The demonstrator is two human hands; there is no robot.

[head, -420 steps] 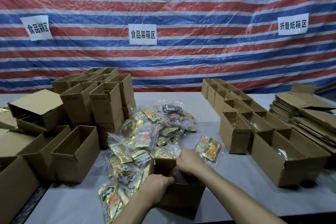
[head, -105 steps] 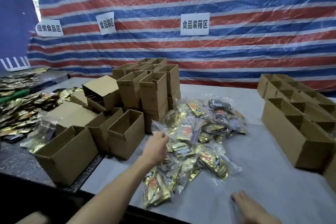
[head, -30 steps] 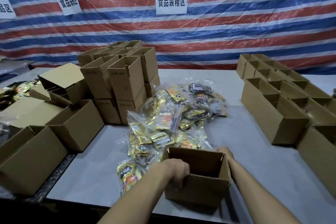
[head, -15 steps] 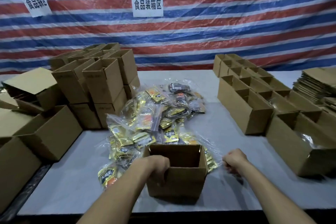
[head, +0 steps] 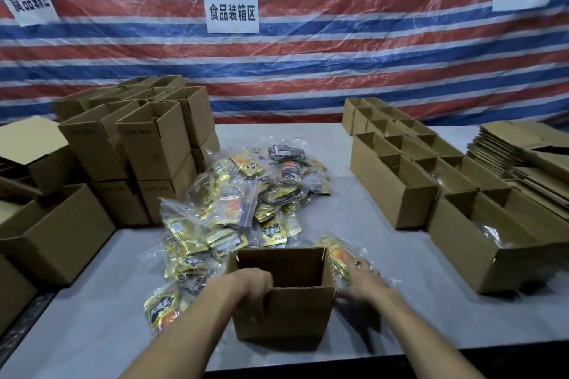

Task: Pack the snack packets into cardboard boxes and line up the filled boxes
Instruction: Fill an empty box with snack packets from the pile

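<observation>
An open, empty cardboard box (head: 303,314) stands at the table's near edge. My left hand (head: 251,284) grips its near left rim, fingers curled over the edge. My right hand (head: 361,278), blurred, lies with spread fingers on a gold and orange snack packet (head: 337,254) in clear plastic, just right of the box. A heap of bagged snack packets (head: 240,203) lies behind the box in the middle of the table.
Stacked open boxes (head: 154,144) stand at the back left, larger ones (head: 58,231) at the left edge. A row of boxes (head: 391,181) runs along the right, with a packet inside the nearest (head: 492,255). Flattened cartons (head: 520,160) are piled far right.
My right hand has left the box's far side and moved right and forward onto the packet beside it. My left hand keeps its grip on the box rim.
</observation>
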